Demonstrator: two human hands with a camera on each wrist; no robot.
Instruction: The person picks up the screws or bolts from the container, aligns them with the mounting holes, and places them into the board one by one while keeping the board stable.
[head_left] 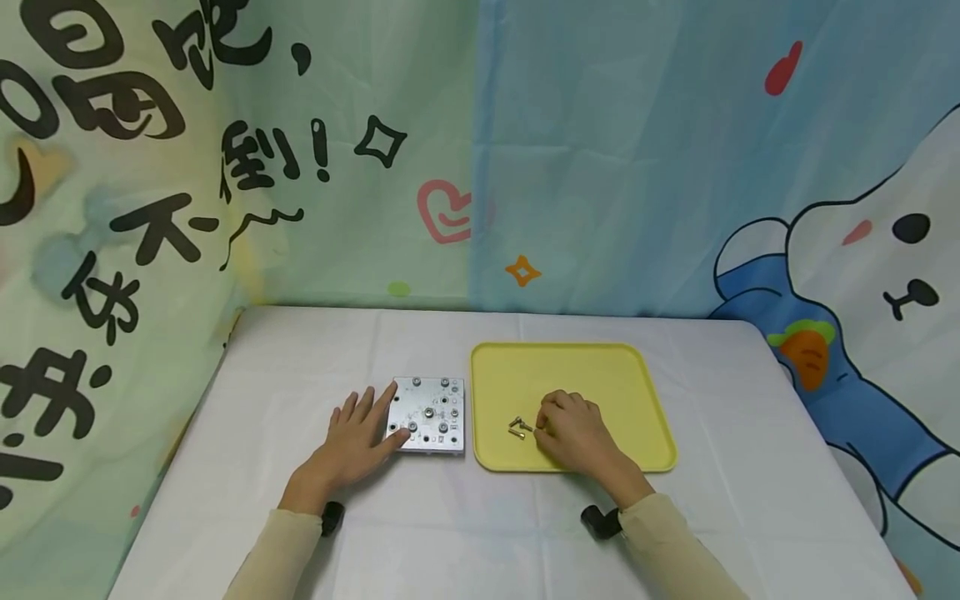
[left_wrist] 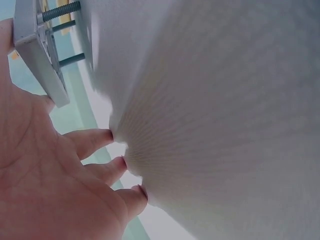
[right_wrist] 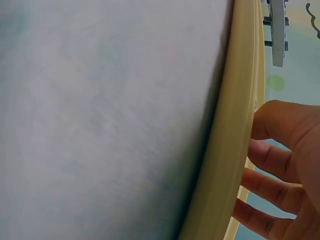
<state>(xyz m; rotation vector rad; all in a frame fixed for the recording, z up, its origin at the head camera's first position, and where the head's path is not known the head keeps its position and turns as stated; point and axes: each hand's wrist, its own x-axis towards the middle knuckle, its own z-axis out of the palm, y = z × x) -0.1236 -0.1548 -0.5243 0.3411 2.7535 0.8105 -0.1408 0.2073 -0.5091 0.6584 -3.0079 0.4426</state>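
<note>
A silver metal plate point(head_left: 407, 408) with several screws and holes in its top lies left of the yellow tray point(head_left: 517, 367). Bolt shanks point(left_wrist: 62, 11) stick out from the plate's underside in the left wrist view. My left hand point(head_left: 352, 446) spreads its fingers beside the plate, index finger and thumb touching its left side; the other fingertips rest on the white cloth. Over the tray's lower middle, my right hand point(head_left: 577, 433) has bent fingers pointing down at the tray. Small screws point(head_left: 517, 432) lie just left of those fingertips. The tray's rim point(right_wrist: 230, 115) hides the fingertips in the right wrist view.
A white cloth point(head_left: 450, 533) covers the table. The tray has a raised rim, close to the plate's right side. Printed curtains point(head_left: 600, 167) hang behind and to the left of the table. A black wrist device point(head_left: 600, 522) sits under the right wrist.
</note>
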